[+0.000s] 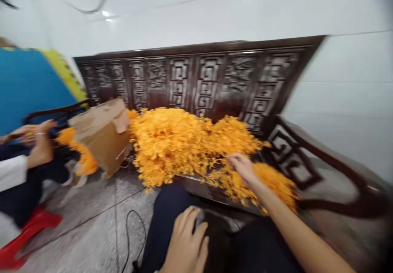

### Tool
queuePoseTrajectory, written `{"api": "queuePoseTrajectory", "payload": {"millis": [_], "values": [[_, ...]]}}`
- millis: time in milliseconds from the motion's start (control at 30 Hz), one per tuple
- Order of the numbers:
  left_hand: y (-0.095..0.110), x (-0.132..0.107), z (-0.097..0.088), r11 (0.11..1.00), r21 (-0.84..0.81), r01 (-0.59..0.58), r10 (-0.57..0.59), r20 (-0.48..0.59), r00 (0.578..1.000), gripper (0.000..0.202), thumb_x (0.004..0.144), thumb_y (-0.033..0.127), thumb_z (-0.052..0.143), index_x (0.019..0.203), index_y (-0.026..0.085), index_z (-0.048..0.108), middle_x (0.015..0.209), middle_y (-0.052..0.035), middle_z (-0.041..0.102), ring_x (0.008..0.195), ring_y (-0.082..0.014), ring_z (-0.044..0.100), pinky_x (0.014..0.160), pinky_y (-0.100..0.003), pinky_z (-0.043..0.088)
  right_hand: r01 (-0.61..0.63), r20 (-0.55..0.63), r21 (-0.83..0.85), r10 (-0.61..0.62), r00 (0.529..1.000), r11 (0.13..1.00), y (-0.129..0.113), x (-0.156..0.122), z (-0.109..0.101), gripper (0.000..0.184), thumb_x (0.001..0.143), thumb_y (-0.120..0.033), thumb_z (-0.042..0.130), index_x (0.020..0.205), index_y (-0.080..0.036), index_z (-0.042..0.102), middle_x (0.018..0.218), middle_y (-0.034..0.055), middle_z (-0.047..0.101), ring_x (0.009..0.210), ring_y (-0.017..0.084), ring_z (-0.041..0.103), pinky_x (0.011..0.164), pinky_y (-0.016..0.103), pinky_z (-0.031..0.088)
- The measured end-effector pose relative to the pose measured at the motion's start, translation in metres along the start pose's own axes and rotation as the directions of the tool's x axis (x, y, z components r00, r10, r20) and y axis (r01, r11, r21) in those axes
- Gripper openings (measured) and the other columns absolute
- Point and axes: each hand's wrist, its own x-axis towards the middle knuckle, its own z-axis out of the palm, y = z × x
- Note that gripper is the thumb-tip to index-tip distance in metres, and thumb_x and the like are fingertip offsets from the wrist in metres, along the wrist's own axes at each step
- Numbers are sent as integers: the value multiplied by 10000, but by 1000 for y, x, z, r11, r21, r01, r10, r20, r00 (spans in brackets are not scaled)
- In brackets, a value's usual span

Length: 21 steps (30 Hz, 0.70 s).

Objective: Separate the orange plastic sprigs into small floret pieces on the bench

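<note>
A big heap of orange artificial flowers (pixel 181 142) lies on a dark carved wooden bench (pixel 215 76). My right hand (pixel 244 167) reaches into the heap's right side, its fingers pinched among the thin flower stems; the motion blur hides exactly what they hold. My left hand (pixel 186 240) rests on my lap, its fingers curled over a small dark object (pixel 200 217) that I cannot make out.
A tilted cardboard box (pixel 104 136) stands left of the heap with more orange flowers beside it. Another person's hands (pixel 37 136) work at the far left, above a red stool (pixel 27 232). A black cable (pixel 129 232) runs over the grey floor.
</note>
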Motion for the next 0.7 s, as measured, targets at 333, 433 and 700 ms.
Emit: {"api": "queuePoseTrajectory", "payload": {"millis": [333,433,700], "values": [[-22,-53,-24,974,209,92,-84,-46,995,747,979,260,631,1665,346,348,1777,-157,267,1587,-422,380,1163,-658,485,-301,66,-41,304,951,953,51,41,-11,257,1049,-390,660,1021,-135,671,879,8,667,682,105,617,623,243,552],[-30,-44,-33,982,114,151,-154,16,988,714,1002,301,612,1667,351,356,1803,-131,198,1620,-402,322,1196,-654,463,-269,98,-118,281,955,956,62,42,-7,262,1060,-396,638,1048,-136,665,875,5,656,677,106,610,625,247,550],[-36,-65,-45,829,-290,478,-433,206,877,613,1054,363,470,1653,463,393,1652,11,528,1540,-277,487,1238,-533,468,6,167,-408,68,984,913,66,53,3,274,928,-301,743,739,-168,595,681,-35,581,637,124,556,663,272,500]]}}
